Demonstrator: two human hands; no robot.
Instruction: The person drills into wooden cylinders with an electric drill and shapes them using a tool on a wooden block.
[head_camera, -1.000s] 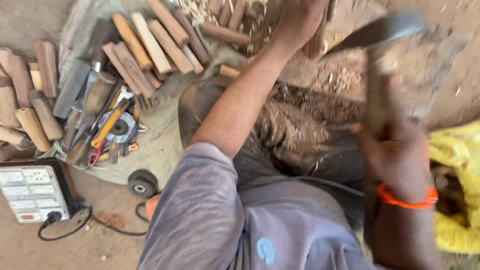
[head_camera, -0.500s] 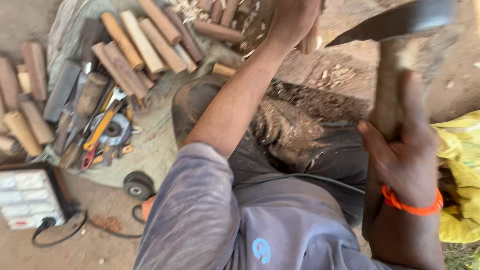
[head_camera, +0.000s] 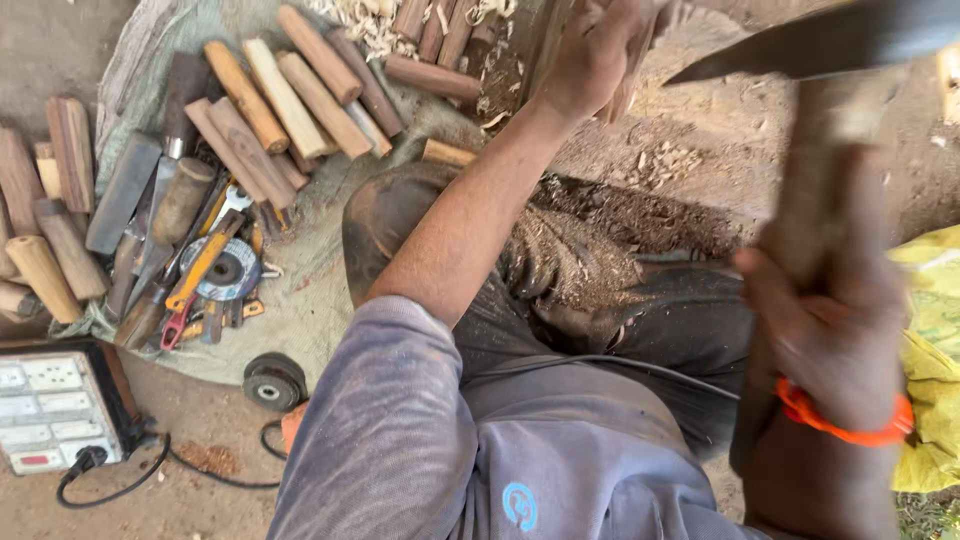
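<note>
My right hand (head_camera: 835, 310), with an orange band at the wrist, is shut on the wooden handle of an adze-like chopping tool (head_camera: 815, 190); its dark metal blade (head_camera: 810, 45) points left near the top right. My left hand (head_camera: 600, 55) reaches forward at the top centre and grips a piece of wood (head_camera: 640, 70) that it mostly hides. Sawdust and shavings (head_camera: 580, 260) cover my dark trousers between the two arms.
Several cut wooden billets (head_camera: 290, 90) lie on a grey cloth (head_camera: 310, 310) at the upper left, beside hand tools and a grinding disc (head_camera: 228, 272). A white power strip (head_camera: 45, 410) with a black cable sits bottom left. Yellow fabric (head_camera: 930, 330) lies right.
My right hand has raised the tool nearer to the camera, with the blade now at the frame's top right. The view has shifted slightly; my left hand stays on the wood.
</note>
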